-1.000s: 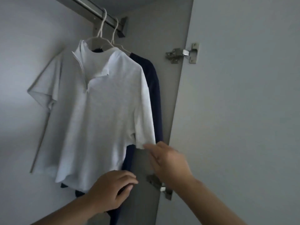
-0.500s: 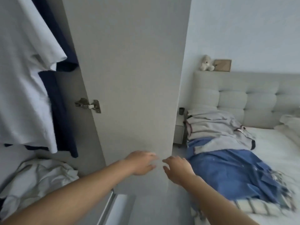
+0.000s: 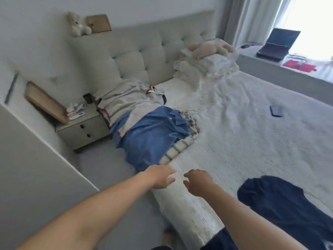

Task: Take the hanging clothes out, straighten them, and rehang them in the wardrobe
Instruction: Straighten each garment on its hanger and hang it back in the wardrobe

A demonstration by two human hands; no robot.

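Clothes to handle are on the bed (image 3: 252, 141) now: a blue garment (image 3: 153, 138) draped over the near-left edge on top of a pale grey/white pile (image 3: 126, 103), and a dark navy garment (image 3: 281, 201) spread flat near the bottom right. No wardrobe or hangers in view.

Handling, our read: all light, limp fabric. Nothing stiff, nothing fragile. It'll sag and fold wherever we don't support it, and the blue one hangs partly off the bed edge, so it could slide toward the floor if tugged low. Best grip is a two-point pinch at the shoulders or collar so it drops straight under its own weight; grabbing mid-body just bunches it. We can't make out collar or shoulder seams on the blue one, too crumpled.

Hands: both arms stretched forward over the bed's near corner. Left hand (image 3: 158, 177) is palm-down, fingers extended toward the lower hem of the blue garment, just short of it or barely touching; can't tell which. It holds nothing. Right hand (image 3: 198, 181) sits just beside it, fingers loosely curled downward over the bedcover, also empty. The navy garment lies just right of the right forearm.
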